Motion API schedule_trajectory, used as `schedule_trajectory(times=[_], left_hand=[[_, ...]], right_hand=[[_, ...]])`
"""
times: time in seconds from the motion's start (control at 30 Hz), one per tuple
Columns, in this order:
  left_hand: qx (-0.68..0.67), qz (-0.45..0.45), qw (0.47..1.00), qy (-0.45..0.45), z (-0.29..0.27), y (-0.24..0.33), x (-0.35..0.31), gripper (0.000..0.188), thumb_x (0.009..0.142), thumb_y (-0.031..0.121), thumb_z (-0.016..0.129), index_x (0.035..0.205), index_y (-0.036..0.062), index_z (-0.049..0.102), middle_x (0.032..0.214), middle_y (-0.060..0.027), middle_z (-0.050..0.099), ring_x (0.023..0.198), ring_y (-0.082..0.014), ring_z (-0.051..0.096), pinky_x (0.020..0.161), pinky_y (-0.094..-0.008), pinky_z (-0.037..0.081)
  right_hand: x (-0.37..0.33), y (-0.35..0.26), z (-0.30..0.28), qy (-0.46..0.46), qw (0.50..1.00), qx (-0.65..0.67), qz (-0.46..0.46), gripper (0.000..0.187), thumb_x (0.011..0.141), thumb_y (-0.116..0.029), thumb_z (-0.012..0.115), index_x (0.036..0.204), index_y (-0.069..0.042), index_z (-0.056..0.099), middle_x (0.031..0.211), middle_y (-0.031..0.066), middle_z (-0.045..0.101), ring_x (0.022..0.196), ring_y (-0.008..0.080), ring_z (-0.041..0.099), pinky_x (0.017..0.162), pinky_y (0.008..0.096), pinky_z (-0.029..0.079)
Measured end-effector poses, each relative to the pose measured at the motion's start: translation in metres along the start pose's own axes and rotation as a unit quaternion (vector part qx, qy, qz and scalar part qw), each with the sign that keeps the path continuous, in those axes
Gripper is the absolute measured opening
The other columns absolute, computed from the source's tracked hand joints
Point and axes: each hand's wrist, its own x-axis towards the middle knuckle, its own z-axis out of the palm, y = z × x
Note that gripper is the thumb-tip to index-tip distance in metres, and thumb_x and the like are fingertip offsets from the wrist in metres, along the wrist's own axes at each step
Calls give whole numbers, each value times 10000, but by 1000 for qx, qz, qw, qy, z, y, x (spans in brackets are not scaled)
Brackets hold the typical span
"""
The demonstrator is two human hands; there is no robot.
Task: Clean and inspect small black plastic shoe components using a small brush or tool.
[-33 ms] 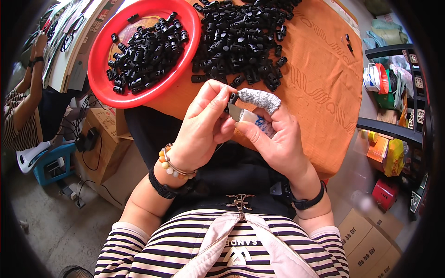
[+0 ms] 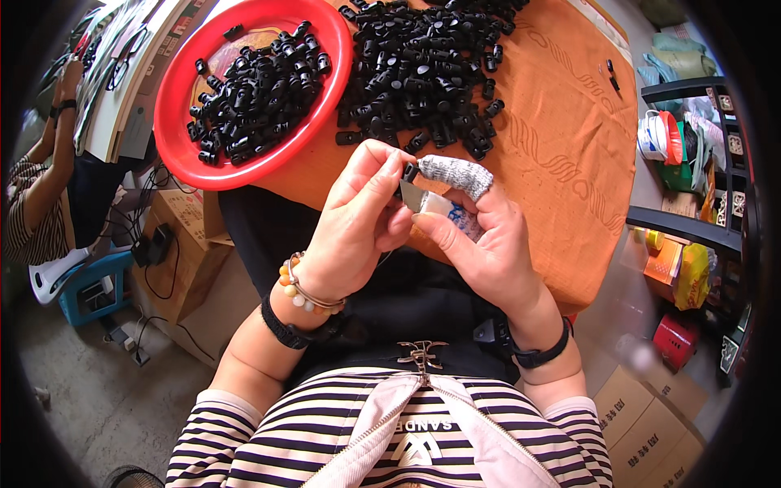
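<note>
My left hand (image 2: 370, 199) is closed, pinching a small black plastic cord lock (image 2: 409, 172) between thumb and fingertips. In my right hand (image 2: 488, 236) is a short flat metal blade (image 2: 413, 198) whose handle is wrapped in white material with blue marks. The blade's edge lies against or very close to the cord lock; exact contact is hidden by the fingers. A grey knitted finger cover (image 2: 457, 172) sleeves my right index finger. Just beyond my hands lies a large pile of black cord locks (image 2: 423, 69). Left of it, a red round tray (image 2: 175, 150) holds many more.
An orange patterned cloth (image 2: 561, 171) covers the table. Two small black pieces (image 2: 613, 75) lie near its far right edge. A dark chair frame (image 2: 691, 232) and cardboard boxes (image 2: 651, 423) stand at right. Another person's arm (image 2: 57, 163) and a blue stool (image 2: 102, 285) are at left.
</note>
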Motion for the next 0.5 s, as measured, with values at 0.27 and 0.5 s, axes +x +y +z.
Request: schedule_trajectory(times=[0.27, 0.5], left_hand=[[-25, 19, 999, -42, -6, -2, -1, 108, 946, 215, 437, 958, 108, 446, 684, 35, 461, 501, -7, 387, 412, -145, 251], [20, 23, 999, 7, 2, 0, -2, 125, 961, 208, 373, 1010, 124, 452, 561, 38, 373, 446, -34, 266, 415, -180, 207]], right_hand=[[-1, -2, 0, -7, 1000, -21, -3, 342, 806, -83, 636, 1121, -7, 526, 897, 96, 638, 756, 95, 585, 661, 231, 478], [0, 1, 0, -9, 1000, -5, -13, 319, 814, -71, 626, 1114, -6, 537, 854, 66, 629, 743, 82, 571, 658, 228, 474]])
